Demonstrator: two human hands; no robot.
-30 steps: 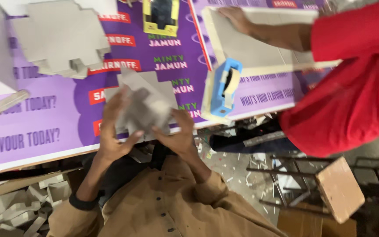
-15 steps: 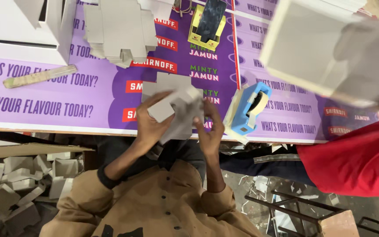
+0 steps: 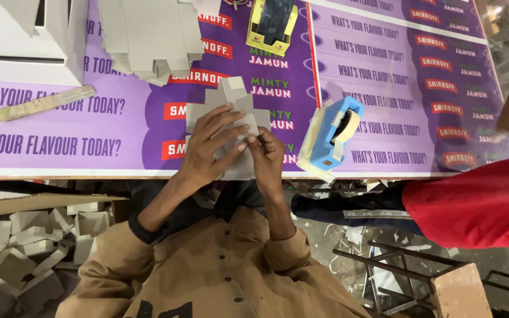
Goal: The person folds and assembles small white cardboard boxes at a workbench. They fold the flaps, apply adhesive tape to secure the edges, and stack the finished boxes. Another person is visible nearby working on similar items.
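A flat grey die-cut cardboard blank (image 3: 226, 101) lies on the purple printed table cover (image 3: 384, 106) near the front edge. My left hand (image 3: 207, 144) is spread over the blank, fingers pressing it down. My right hand (image 3: 267, 156) pinches the blank's right flap between thumb and fingers. A blue tape dispenser (image 3: 332, 134) stands just right of my right hand, apart from it.
A stack of grey cardboard blanks (image 3: 148, 35) lies at the back, a yellow tape dispenser (image 3: 271, 20) beside it. A wooden ruler (image 3: 45, 102) and white boxes (image 3: 19, 35) are at left. Folded grey boxes (image 3: 19, 253) pile on the floor. A person in red (image 3: 478, 200) stands at right.
The half-folded blank that my hands held up has come down flat on the table. The other person's white board has left the view.
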